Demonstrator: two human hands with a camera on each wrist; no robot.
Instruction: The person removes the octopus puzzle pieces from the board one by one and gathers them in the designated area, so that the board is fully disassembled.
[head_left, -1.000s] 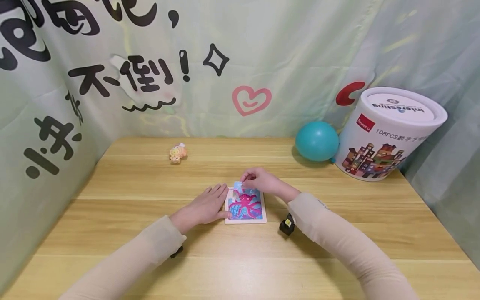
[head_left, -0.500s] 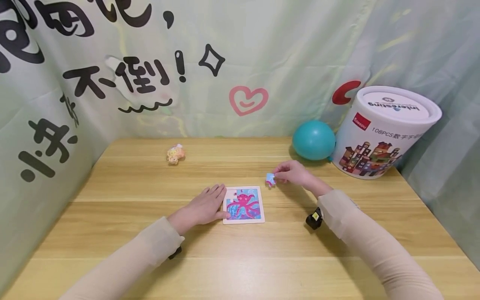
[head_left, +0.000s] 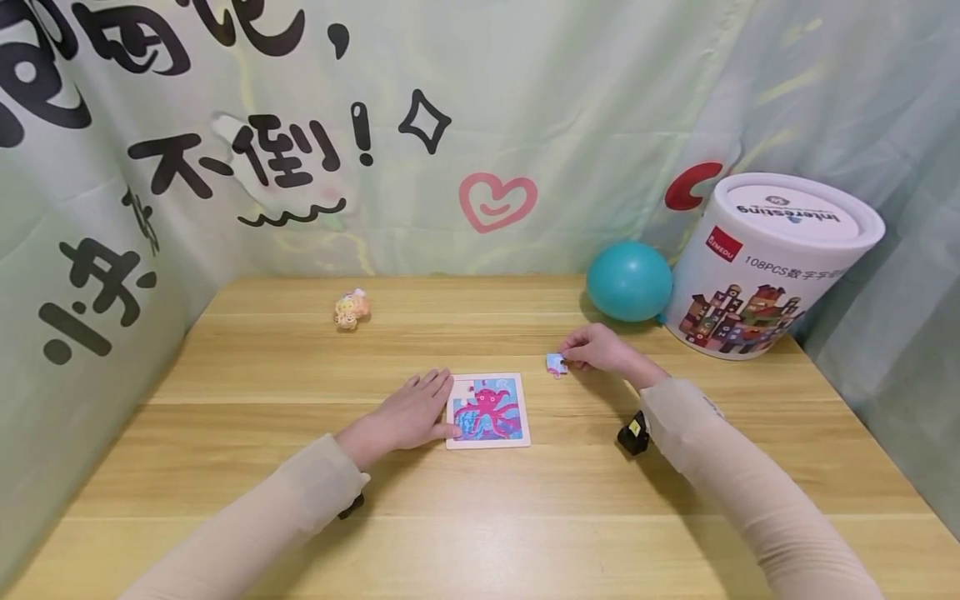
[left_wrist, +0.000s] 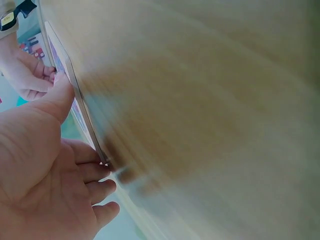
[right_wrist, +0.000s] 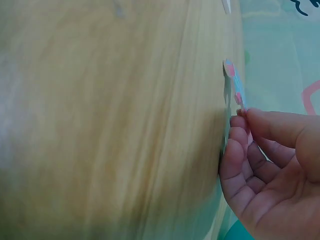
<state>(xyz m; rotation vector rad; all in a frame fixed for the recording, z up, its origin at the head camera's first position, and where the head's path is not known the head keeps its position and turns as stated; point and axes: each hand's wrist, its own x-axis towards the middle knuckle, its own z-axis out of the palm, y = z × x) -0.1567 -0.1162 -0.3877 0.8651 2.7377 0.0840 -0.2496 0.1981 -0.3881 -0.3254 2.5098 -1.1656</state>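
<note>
A square jigsaw puzzle (head_left: 493, 413) with a pink octopus on blue lies flat on the table in a pale frame. Its upper left part is a bare pale gap. My left hand (head_left: 405, 414) lies along the puzzle's left edge with relaxed fingers, the thumb over the frame's lower left. To the right of the puzzle, my right hand (head_left: 598, 348) pinches a light blue and pink puzzle piece (head_left: 556, 364) between thumb and fingertips. The right wrist view has the piece (right_wrist: 235, 82) edge-on, tilted close over the wood.
Behind the right hand stand a teal balloon (head_left: 629, 282) and a large white bucket (head_left: 765, 275) with printed blocks. A small toy figure (head_left: 352, 309) sits at the back left of the wooden table (head_left: 480, 533). A printed curtain (head_left: 585, 108) hangs behind.
My right hand has carried the piece from the puzzle's upper left out to the right and lowered it near the table. My left hand has stayed at the puzzle's edge.
</note>
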